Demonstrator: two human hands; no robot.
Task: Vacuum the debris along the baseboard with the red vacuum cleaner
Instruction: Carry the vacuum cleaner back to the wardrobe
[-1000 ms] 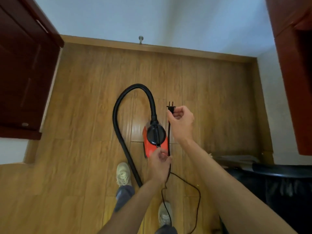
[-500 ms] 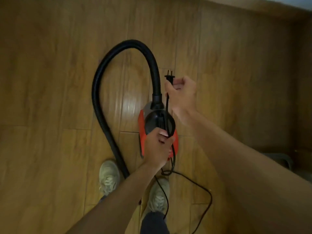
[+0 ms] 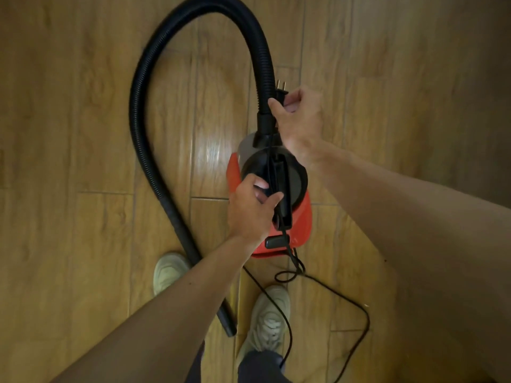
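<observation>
Head view, looking straight down at a wooden floor (image 3: pixel 69 161). The red vacuum cleaner (image 3: pixel 302 217) stands on the floor just ahead of your two pale shoes (image 3: pixel 268 319), and everything here is placed from it.

Your left hand (image 3: pixel 250 210) is over the vacuum's black lid, fingers and thumb curled round the black cord (image 3: pixel 359 308) just beside the carry handle (image 3: pixel 282 189). Your right hand (image 3: pixel 300 117) is at the far end of the vacuum, close to where the hose (image 3: pixel 143 111) joins it. It pinches the plug (image 3: pixel 280 91), prongs pointing away from you. The cord runs taut between your hands over the lid. Behind the vacuum it falls in loose loops to the floor, on the right of your shoes.

The hose arcs away from the far end, swings round the vacuum's left side and ends by your left shoe.

This looks like the setting-up step: cord freed, nothing plugged in, no vacuuming begun. Next you need a wall socket, enough slack to reach it, then a grip on the hose end. No socket, baseboard or debris shows here.
</observation>
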